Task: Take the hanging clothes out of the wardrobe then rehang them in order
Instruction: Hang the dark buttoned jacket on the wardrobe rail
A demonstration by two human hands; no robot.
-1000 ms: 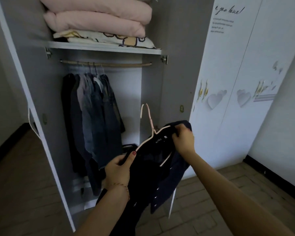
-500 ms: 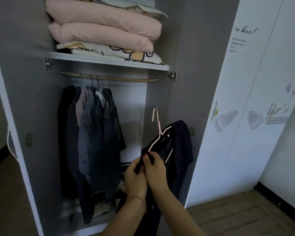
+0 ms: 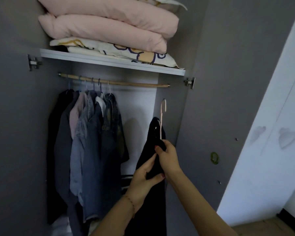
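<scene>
we see wardrobe rail holding six garments, both grips, left hand and right hand, closed on dark garment on pink hanger

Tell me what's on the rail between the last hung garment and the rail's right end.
Nothing: in the head view the wooden rail is bare from the last hung denim garment to its right end.
</scene>
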